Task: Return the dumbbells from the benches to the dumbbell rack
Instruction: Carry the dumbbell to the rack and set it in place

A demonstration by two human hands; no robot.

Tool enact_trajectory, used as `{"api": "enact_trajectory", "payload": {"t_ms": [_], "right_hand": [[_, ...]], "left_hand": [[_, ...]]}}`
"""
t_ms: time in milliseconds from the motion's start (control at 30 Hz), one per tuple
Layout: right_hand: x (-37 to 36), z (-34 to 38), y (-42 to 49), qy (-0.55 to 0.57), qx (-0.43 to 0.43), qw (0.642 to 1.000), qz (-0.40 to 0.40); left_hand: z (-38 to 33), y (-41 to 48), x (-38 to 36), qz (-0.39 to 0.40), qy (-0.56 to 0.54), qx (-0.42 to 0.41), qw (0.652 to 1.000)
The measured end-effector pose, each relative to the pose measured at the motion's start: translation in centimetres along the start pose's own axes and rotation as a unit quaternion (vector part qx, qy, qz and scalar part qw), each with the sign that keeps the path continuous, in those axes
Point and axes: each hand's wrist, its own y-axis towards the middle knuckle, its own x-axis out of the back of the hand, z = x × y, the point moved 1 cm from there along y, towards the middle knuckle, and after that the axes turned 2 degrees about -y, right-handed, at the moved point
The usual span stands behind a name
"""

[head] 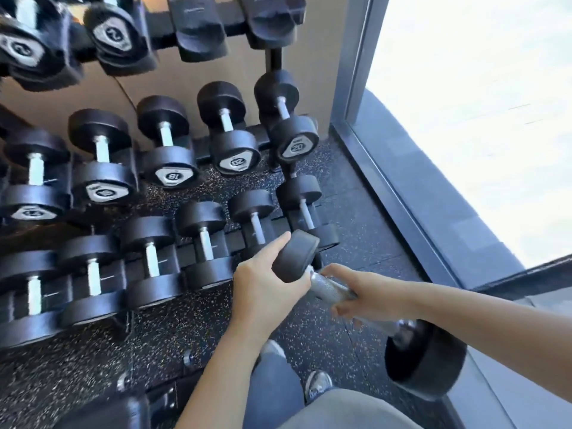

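Note:
I hold one black dumbbell (331,291) with a knurled steel handle, tilted, in front of the rack's lowest tier. My left hand (266,283) cups its far head from below and the side. My right hand (362,291) wraps the handle; the near head hangs low at the right. The dumbbell rack (247,137) carries three tiers of black dumbbells. On the top tier, two cradles at the right stand vacant. The lowest tier's right end lies just beyond the far head; whether a slot is vacant there I cannot tell.
A window frame (402,196) with a dark sill runs along the right, close to the rack's end. Speckled rubber floor (201,329) lies under me, with my shoes (318,385) visible. A black padded bench part (108,410) sits at the bottom left.

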Motion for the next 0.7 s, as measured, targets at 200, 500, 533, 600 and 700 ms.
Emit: {"api": "enact_trajectory", "payload": {"t_ms": [200,500,533,600,700], "right_hand": [[3.0,-0.2,3.4,0.037,-0.009,0.999,-0.009],[9.5,3.9,12.0,0.038,-0.041,0.998,-0.023],[10.2,4.6,13.0,0.038,-0.044,0.998,-0.022],[11.4,6.0,15.1,0.040,-0.050,0.998,-0.020],[13.0,7.7,17.8,0.066,-0.052,0.996,-0.029]], "left_hand": [[0.7,5.5,-1.1,0.030,-0.007,0.001,1.000],[4.2,17.7,1.8,0.085,-0.019,-0.012,0.996],[4.8,19.2,2.3,0.091,-0.020,-0.013,0.996],[5.6,22.0,3.5,0.099,-0.024,-0.018,0.995],[6.7,25.8,4.9,0.109,-0.037,-0.030,0.993]]}}
